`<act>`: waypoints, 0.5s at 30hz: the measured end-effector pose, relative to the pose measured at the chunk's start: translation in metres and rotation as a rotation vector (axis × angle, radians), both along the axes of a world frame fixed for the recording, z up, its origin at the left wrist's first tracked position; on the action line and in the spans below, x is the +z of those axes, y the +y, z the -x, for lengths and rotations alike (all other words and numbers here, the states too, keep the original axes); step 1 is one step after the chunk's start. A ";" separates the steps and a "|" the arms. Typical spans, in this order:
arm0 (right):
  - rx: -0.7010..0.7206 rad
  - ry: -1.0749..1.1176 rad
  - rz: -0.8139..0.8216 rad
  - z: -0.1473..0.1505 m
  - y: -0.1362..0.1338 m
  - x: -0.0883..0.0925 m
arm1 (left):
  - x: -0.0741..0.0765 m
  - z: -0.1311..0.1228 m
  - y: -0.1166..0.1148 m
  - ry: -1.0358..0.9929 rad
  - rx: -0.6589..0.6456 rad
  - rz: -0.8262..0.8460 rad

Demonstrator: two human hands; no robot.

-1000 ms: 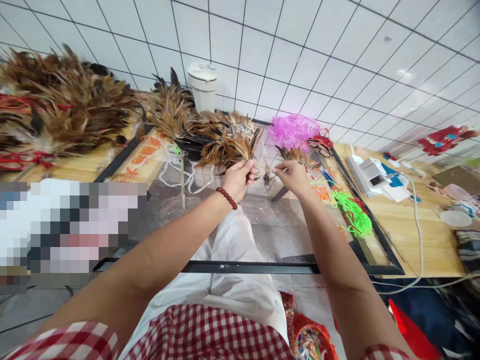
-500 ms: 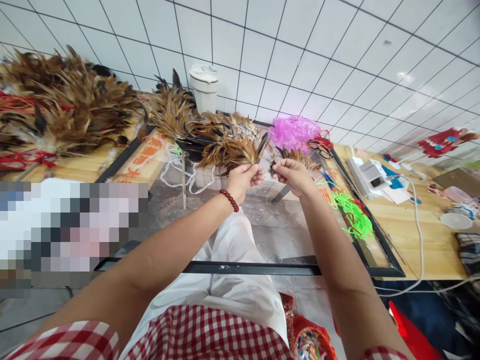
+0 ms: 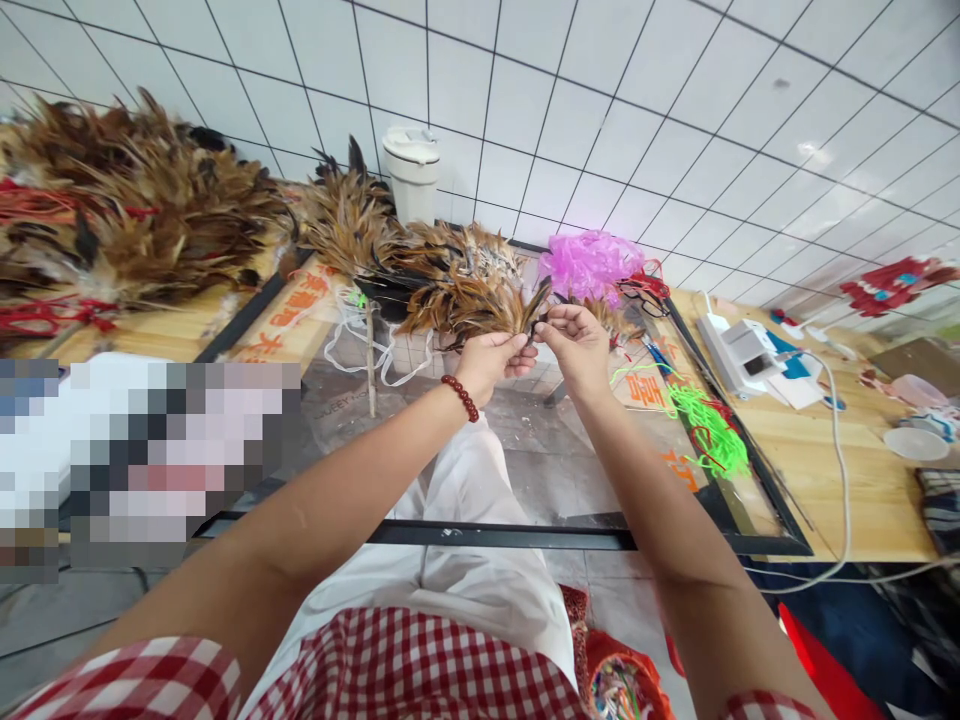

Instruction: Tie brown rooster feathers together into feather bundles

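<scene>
My left hand (image 3: 491, 366), with a beaded bracelet (image 3: 459, 398) at the wrist, is closed on a bunch of feathers (image 3: 504, 312), brown with dark tips. Beside it, my right hand (image 3: 579, 345) pinches a small dark feather (image 3: 537, 327) against the right side of that bunch. The fingertips of both hands nearly meet over a glass tabletop with a black frame (image 3: 495, 535). Just behind my hands lies a larger pile of brown and black feathers (image 3: 457, 262). The quill ends inside my left fist are hidden.
A lidded white cup (image 3: 412, 175) stands at the back by the tiled wall. Pink plastic (image 3: 592, 262) and bright green cord (image 3: 709, 430) lie to the right, near a white power strip (image 3: 724, 345). More feathers (image 3: 165, 220) heap up at the left. A thin stick (image 3: 370, 365) lies left of my hands.
My right hand has moved left with the dark feather, from a gap beside the bunch to contact with it. My left hand has stayed nearly in place.
</scene>
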State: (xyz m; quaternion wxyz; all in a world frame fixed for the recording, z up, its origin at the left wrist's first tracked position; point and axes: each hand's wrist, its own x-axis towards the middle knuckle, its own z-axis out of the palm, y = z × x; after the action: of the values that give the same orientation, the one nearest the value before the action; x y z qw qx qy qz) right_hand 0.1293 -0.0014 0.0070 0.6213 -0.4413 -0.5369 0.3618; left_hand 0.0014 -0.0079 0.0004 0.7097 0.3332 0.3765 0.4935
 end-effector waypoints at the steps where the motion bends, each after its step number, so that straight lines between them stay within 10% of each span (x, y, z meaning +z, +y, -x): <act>1: -0.001 -0.013 -0.008 0.001 0.000 0.000 | -0.001 0.000 0.000 0.013 -0.017 -0.011; 9: -0.157 -0.157 -0.015 -0.028 0.016 -0.004 | -0.003 0.001 0.000 -0.027 0.058 -0.086; 15: -0.168 -0.876 0.081 -0.035 0.018 -0.020 | -0.001 0.002 0.003 -0.061 0.207 -0.050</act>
State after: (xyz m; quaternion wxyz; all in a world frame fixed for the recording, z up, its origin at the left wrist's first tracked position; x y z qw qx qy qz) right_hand 0.1640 0.0167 -0.0129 0.3450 -0.6189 -0.6970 0.1097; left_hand -0.0003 -0.0046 -0.0006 0.6573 0.2951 0.3747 0.5835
